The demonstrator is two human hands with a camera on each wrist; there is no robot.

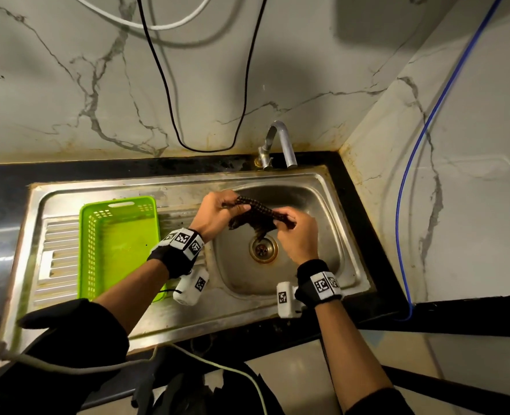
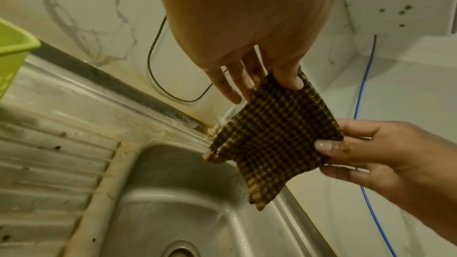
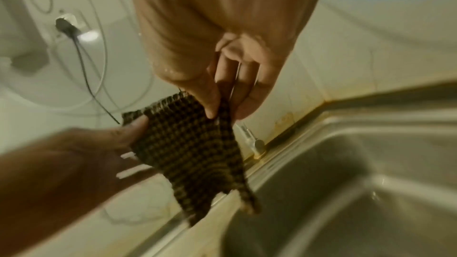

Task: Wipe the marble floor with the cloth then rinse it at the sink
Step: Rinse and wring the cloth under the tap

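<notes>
Item nearest the lens: my left hand (image 2: 247, 32), thumb and fingers pinching one edge of the cloth (image 2: 274, 134). My right hand (image 2: 385, 153) pinches the opposite edge, thumb on the near face, fingers behind. Both grips are pressed onto fabric; neither hand is spread or idle.

Cloth: small woven square, dark brown with a fine tan check, ribbed along its borders. Held stretched between the two grips, the lower corners hanging free in limp points. It looks damp and heavy, though I cannot be sure of that; my right hand shows a wet sheen and droplets in its wrist view.

Position: the cloth hangs in the air above the sink basin (image 1: 331, 265), clear of the steel, almost directly over the drain (image 1: 263, 249) and in front of the tap (image 1: 280, 142).

Progress, as a judgement: the floor wiping appears finished, since the cloth is now at the sink. The rinse looks under way or near its end. No running water shows at the tap, and the basin carries only a faint wet gleam. What may remain is wringing, another pass under water, or setting the cloth down.

Around the sink: green basket (image 1: 119, 244) on the ribbed drainboard to the sink's left; black table edge (image 1: 364, 229) framing the sink; marble wall (image 1: 68, 85) behind the tap, with a black cable (image 1: 169, 100) looping down it; blue cable (image 1: 403, 187) on the wall right of the sink.
</notes>
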